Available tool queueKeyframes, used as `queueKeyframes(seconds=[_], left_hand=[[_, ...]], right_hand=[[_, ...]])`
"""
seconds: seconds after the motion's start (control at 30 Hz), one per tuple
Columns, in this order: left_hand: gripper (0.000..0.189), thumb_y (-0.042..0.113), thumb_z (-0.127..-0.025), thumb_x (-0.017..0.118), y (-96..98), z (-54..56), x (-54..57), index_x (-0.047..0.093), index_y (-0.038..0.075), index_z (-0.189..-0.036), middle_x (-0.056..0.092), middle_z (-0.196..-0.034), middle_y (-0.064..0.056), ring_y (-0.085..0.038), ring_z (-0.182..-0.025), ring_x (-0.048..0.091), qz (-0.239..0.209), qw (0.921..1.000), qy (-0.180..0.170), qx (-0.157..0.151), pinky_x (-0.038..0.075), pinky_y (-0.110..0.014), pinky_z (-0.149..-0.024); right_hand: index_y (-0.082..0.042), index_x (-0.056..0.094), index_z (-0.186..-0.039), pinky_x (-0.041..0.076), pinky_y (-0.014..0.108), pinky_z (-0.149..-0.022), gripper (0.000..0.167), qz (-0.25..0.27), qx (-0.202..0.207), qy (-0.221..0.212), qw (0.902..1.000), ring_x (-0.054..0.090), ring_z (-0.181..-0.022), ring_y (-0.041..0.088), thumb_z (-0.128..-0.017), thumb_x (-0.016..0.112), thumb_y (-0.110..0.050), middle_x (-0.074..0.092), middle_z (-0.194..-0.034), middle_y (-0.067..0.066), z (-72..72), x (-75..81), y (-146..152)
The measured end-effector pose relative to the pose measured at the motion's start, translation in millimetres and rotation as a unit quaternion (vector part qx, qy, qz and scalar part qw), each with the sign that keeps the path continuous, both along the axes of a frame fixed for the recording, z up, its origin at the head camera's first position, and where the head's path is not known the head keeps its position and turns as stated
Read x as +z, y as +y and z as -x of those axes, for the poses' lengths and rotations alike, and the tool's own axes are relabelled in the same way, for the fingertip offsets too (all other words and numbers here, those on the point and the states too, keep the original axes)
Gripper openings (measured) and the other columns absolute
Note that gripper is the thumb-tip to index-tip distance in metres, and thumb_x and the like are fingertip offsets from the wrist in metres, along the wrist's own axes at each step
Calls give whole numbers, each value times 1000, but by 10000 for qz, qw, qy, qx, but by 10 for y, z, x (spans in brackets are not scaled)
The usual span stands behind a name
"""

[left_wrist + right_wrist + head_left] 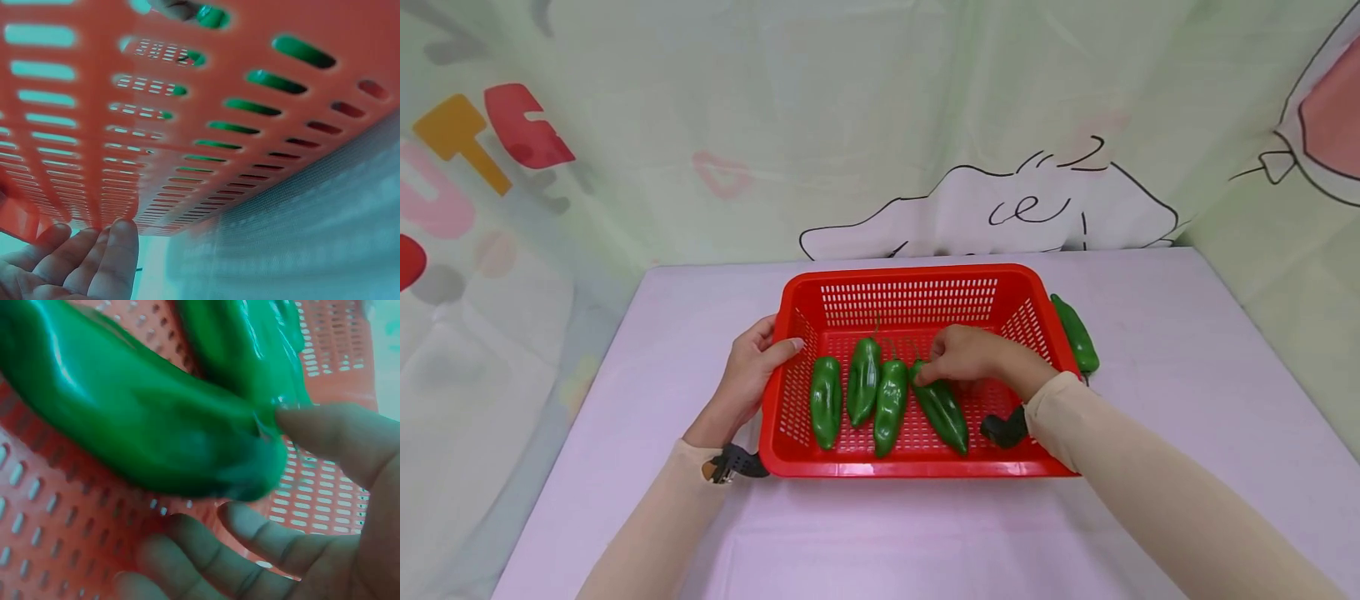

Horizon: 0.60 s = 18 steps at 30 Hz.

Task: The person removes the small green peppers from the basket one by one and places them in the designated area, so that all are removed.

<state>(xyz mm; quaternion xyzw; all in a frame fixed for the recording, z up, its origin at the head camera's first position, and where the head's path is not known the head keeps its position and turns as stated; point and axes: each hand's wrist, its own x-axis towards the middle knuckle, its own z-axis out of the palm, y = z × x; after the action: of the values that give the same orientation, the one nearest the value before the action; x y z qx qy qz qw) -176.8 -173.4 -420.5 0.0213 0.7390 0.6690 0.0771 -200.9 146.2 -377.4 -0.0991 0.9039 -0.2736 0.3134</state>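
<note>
A red plastic basket (917, 468) with slotted walls stands on the table. My left hand (752, 367) grips its left side, thumb over the rim and fingers against the outer wall; the left wrist view shows those fingertips (122, 234) on the slotted plastic. Inside the basket, my right hand (966, 354) holds the stem end of the rightmost long green pepper (943, 417) between thumb and fingers. In the right wrist view the thumb (337, 434) lies at one side of that pepper (144, 419), the fingers at the other. Beside it lie more green peppers (891, 408) in a row.
One more green pepper (1075, 333) lies on the table just outside the basket's right wall. A pale cloth covers the table (880, 542). Behind it hangs a printed curtain (880, 125). Black wrist straps (741, 461) sit near the basket's front edge.
</note>
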Motion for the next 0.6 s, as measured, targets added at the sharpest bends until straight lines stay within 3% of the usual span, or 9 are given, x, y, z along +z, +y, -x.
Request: queueKeyframes(seconds=[0.2, 0.6], left_hand=[[53, 14, -101, 60, 12, -3, 4, 46, 5, -152, 62, -138, -23, -38, -114, 70, 27, 10000, -10, 7, 64, -43, -84], [53, 14, -101, 60, 18, -10, 20, 47, 4, -151, 62, -136, -24, -40, -113, 70, 4, 10000, 65, -16, 64, -44, -83]], right_hand=[[-4, 64, -91, 63, 33, -67, 26, 24, 54, -266, 9996, 67, -71, 20, -85, 83, -22, 68, -82, 9, -16, 9, 8], [1, 66, -103, 65, 33, -64, 31, 325, -312, -115, 9989, 71, -71, 19, -85, 81, -19, 71, -88, 12, -3, 54, 34]])
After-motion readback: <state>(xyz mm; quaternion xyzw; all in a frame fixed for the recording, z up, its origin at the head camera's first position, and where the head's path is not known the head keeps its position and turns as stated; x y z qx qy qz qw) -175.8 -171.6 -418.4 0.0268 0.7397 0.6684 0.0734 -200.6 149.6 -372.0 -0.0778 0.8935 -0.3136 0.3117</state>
